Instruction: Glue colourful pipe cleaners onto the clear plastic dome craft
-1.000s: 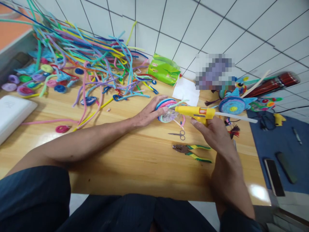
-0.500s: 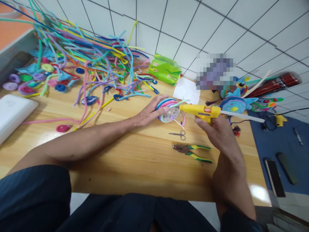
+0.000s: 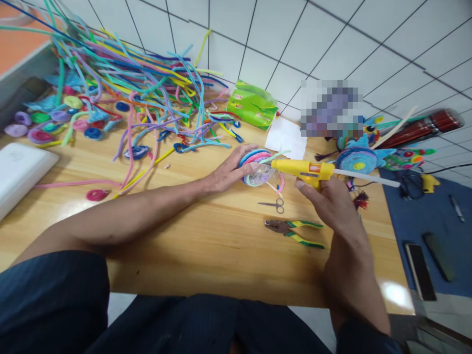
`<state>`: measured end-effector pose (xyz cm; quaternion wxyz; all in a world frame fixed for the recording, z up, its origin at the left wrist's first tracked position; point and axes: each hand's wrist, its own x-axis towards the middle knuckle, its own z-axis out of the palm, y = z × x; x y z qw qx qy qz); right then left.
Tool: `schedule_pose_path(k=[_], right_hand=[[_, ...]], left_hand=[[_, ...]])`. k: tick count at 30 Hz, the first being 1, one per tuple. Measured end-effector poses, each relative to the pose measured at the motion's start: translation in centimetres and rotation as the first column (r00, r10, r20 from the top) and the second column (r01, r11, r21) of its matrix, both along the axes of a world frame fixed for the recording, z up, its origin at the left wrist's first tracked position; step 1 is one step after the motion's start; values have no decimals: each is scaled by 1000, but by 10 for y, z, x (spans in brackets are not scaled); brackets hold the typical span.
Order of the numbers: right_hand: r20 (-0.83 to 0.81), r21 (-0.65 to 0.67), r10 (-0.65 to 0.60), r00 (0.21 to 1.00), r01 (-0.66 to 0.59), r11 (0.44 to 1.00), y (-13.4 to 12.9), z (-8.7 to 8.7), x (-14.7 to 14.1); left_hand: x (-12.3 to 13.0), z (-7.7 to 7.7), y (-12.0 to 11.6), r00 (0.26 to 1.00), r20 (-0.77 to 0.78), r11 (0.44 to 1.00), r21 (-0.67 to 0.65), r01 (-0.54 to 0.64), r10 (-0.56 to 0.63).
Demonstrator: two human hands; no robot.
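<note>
My left hand (image 3: 236, 169) grips a round craft piece (image 3: 263, 174) wound with blue, pink and pale green pipe cleaner around a clear, shiny middle. The thumb presses on its face, and a pale green pipe cleaner end (image 3: 282, 155) sticks out to the right. In my right hand (image 3: 328, 196) is a yellow hot glue gun (image 3: 306, 169), a long white glue stick (image 3: 368, 177) jutting from its back. Its nozzle points left at the craft piece's edge; whether they touch I cannot tell. Small scissors (image 3: 273, 204) and pliers with green-yellow handles (image 3: 295, 232) lie just below.
Heaped pipe cleaners (image 3: 147, 83) and small coils fill the table's back left. A white box (image 3: 22, 177) stands at the left edge. Behind my hands are a green packet (image 3: 252, 104) and white paper (image 3: 285, 137). Finished fish crafts (image 3: 357, 162) and a red flask (image 3: 424, 128) sit at the right.
The glue gun has shifted slightly to the left along the craft piece's edge. My left hand holds the piece in nearly the same place.
</note>
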<state>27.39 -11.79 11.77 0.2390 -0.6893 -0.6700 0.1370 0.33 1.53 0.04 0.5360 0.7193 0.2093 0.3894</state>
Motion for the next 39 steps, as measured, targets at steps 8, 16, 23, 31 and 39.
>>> schedule_pose_path(k=[8,16,23,31,39], right_hand=[[18,-14,-23,1000,23,1000,0,1,1],[15,-12,7,1000,-7,1000,0,4,-3],[-8,-33,-5,1000,5,999,0,3,-3],[-97,-35,-32,995,28,999,1,18,2],[-345,41,-194,918,221,974,-12,44,3]], left_hand=[[0,2,-1,1000,-23,1000,-16,-1,1],[-1,1,0,1000,-1,1000,-17,6,-6],[0,4,-2,1000,-17,1000,-8,-13,13],[-2,2,1,999,-45,1000,5,-6,6],[-1,1,2,999,-48,1000,1,-11,11]])
